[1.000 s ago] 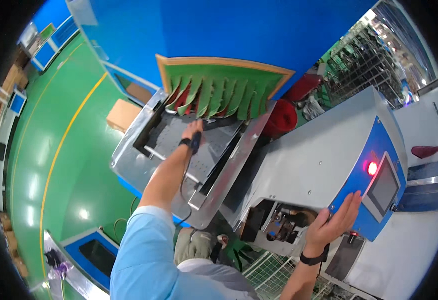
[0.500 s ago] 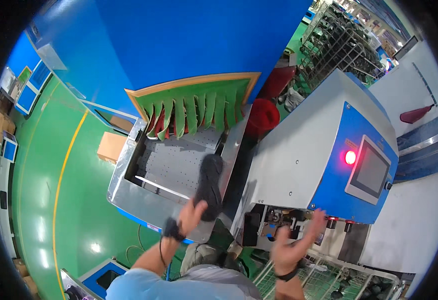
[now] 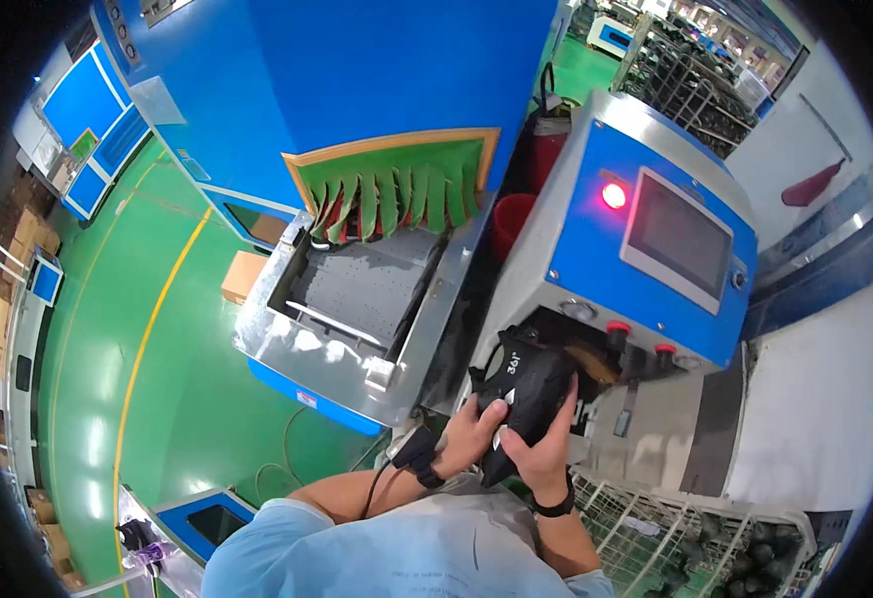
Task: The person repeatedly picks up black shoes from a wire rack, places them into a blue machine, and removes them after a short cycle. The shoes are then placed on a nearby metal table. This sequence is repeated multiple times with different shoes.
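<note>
1. You hold a black shoe [image 3: 528, 394] in both hands, close to your chest, just in front of the machine [image 3: 596, 279] with the touchscreen [image 3: 678, 237].
2. Your left hand [image 3: 471, 434] is closed around the shoe's near-left side; your right hand [image 3: 541, 448] wraps it from below and the right, fingers [image 3: 563, 407] spread over the upper. Both grips look firm.
3. The shoe's far end sits at the dark opening under the panel, near the two red buttons [image 3: 616, 329]. Whether it touches the fixture inside, you cannot tell from here.
4. The step in hand looks like presenting the shoe to that opening.
5. The next move likely calls for lining the shoe up squarely with the recess, and for keeping your fingertips clear of its edge.
6. The red lamp [image 3: 613, 195] is lit; the conveyor [image 3: 362, 289] to your left, under the green flaps [image 3: 397, 194], carries nothing.
</note>
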### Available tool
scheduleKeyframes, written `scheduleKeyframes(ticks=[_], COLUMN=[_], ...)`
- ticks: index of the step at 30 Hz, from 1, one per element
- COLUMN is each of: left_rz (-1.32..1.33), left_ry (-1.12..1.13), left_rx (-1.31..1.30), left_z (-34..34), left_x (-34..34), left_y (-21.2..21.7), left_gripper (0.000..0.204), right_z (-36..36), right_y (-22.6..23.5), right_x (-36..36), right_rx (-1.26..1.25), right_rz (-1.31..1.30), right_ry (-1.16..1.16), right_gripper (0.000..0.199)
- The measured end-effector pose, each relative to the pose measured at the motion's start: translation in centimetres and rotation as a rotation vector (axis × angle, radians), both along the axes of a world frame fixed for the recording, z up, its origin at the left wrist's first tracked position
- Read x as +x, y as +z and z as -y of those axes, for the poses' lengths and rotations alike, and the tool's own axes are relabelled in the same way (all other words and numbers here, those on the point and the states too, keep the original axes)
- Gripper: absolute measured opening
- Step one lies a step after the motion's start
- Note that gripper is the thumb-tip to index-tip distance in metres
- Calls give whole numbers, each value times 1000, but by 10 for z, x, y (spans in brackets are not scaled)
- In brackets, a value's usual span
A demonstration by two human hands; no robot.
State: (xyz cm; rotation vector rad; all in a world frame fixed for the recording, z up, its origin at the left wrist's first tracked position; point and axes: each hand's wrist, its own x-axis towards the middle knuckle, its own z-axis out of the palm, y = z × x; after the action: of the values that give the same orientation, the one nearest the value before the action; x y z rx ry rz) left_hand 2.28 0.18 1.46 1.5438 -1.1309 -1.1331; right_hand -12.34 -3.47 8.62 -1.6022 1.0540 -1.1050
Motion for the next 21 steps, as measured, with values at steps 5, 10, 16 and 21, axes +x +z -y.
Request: scheduleKeyframes(ticks=[5,10,16,21], left_rz=[465,515,168,250], left_ry=[-256,-603,-459,-557], left_rx=[-61,-321,257,225], left_z=[-16,-42,-25,-17], left_x=[-33,-52,-33,-13], left_y=[14,16,20,-7], left_gripper=[28,21,47,45], right_z=[-27,-51,-39,19], right_y=[-6,-101,-88,-42], right_x=[-67,-163,-174,-139], right_rx=[-72,747,599,334], right_rz=[-316,748,640,-134], right_ry=[32,-120,-346,-273], right_gripper=[111,84,80,94])
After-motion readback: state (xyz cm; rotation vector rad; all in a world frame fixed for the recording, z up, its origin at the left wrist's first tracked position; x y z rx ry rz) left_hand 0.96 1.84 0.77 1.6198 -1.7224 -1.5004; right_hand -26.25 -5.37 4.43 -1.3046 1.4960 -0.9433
